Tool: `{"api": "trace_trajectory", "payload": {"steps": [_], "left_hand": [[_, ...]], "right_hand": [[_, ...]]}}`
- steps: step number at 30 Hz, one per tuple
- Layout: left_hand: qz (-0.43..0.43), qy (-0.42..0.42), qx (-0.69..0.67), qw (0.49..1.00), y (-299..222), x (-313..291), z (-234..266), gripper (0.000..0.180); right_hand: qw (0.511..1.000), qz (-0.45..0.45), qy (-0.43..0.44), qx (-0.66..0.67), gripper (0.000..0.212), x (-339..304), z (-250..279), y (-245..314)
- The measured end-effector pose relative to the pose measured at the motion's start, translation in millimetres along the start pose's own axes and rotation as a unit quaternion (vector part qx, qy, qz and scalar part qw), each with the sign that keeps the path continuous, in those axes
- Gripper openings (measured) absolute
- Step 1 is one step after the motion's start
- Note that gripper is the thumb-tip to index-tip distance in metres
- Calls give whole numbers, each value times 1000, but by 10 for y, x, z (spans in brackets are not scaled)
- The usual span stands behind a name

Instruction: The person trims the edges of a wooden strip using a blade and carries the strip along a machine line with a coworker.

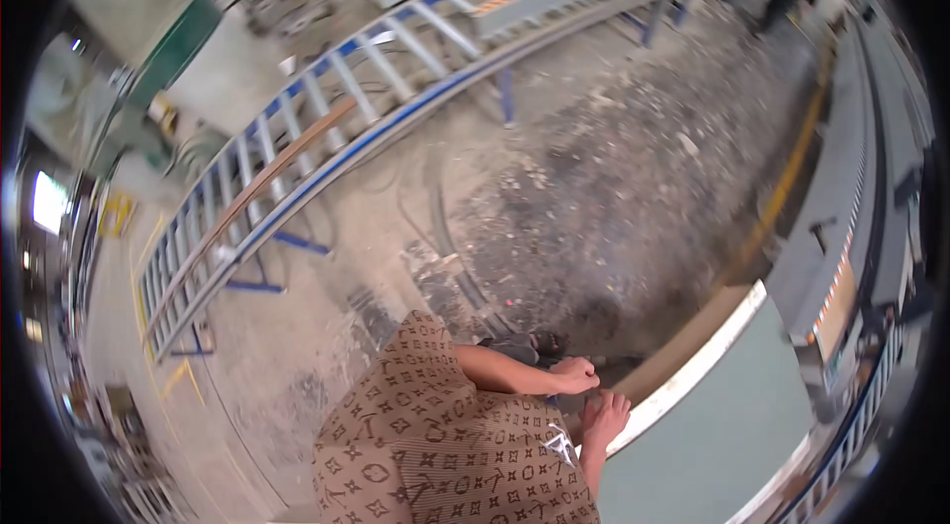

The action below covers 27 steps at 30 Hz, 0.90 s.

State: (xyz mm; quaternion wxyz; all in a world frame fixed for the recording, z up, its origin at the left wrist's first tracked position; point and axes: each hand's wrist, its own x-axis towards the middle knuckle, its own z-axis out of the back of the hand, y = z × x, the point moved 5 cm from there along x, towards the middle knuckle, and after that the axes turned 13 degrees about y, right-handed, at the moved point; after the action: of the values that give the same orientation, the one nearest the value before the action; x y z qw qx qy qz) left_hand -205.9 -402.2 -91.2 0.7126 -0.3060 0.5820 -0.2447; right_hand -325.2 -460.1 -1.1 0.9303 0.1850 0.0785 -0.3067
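Observation:
My left hand [574,376] is closed with its fingers curled, above the floor and just left of a panel's edge. If it holds anything, that is too small to make out. Close beside it, my right hand [605,415] has its fingers bent and drawn together; what lies in them is hidden. The right hand is right at the white edge of a large grey-green panel [708,415]. A patterned brown shirt sleeve [426,366] covers my left upper arm. A shiny silvery scrap [560,444] shows on the shirt beside my right forearm.
A roller conveyor [346,79] with blue frame and legs curves across the far side; a long brown strip [267,173] lies on it. Debris litters the dark floor [614,168]. At right stands a long grey machine bed [841,197] with a hammer-like tool [819,235] on it.

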Motion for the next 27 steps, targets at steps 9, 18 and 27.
{"api": "trace_trajectory", "payload": {"steps": [9,18,27], "left_hand": [[-1,-233,-367,901,1679,-1482,951,30],[-59,-293,-440,847,3185,-3273,1510,39],[256,-485,-350,760,6247,-4970,1337,40]], "right_hand": [[939,333,-26,-84,7,50,-771,2002],[937,282,186,84,11,301,-1946,3062],[939,125,296,-122,14,529,-3262,2354]]}}
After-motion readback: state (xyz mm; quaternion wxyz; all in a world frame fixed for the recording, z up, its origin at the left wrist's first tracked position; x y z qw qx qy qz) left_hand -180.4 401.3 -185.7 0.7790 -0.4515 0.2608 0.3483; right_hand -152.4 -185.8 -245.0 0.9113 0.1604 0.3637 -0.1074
